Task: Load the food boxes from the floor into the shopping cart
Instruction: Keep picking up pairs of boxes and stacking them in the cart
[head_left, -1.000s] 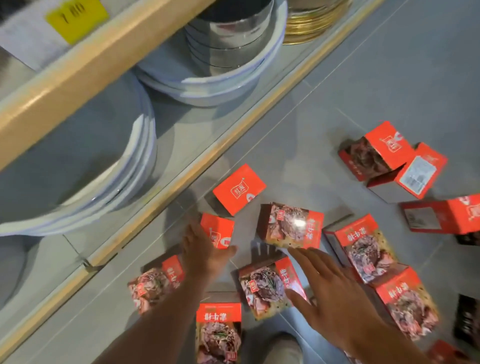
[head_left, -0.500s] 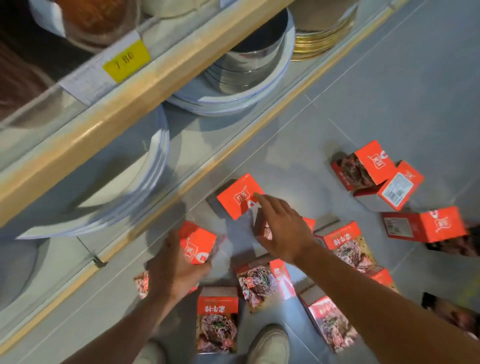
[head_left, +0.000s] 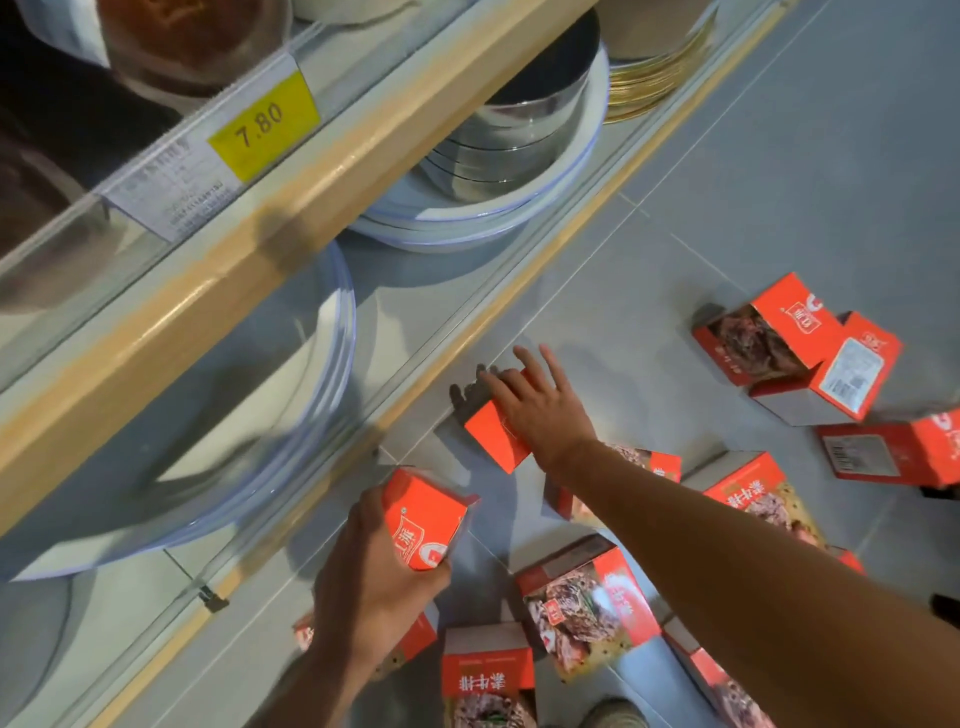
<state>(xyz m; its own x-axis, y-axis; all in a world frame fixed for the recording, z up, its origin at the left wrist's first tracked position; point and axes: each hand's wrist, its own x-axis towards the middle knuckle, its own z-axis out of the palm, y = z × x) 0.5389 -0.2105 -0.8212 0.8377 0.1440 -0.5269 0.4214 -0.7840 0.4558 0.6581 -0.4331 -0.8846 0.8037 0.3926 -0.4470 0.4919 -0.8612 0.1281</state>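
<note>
**A:** ok so what's being held right now?

**B:** A red food box (head_left: 423, 525) is gripped in the left hand (head_left: 374, 587), lifted off the grey floor (head_left: 779, 182), close to the shelf's bottom edge. Fingers are curled round its lower side, thumb up along the left face.

**A:** and the other one?

**B:** The right hand (head_left: 540, 410) is laid on top of a second red box (head_left: 491, 434), which is tipped up on the floor right by the wooden shelf rail (head_left: 519, 291). Fingers are spread and mostly straight over it. Whether it's actually grasped can't be told, a real grip isn't seen.

**A:** rest of the boxes?

**B:** Scattered on the floor. Two are leaned together at the right (head_left: 763, 332) (head_left: 841, 374), one is laid on its side at the right edge (head_left: 883, 454), and several with a meat picture are spread under the right forearm, e.g. (head_left: 587, 605) and (head_left: 488, 675). A shoe tip (head_left: 613, 714) is seen at the bottom edge.

**A:** shelf?

**B:** Stacked white plates (head_left: 291, 395), steel tins in a white bowl (head_left: 514, 130), and a yellow 7.80 price tag (head_left: 262, 124) on the upper rail.
</note>
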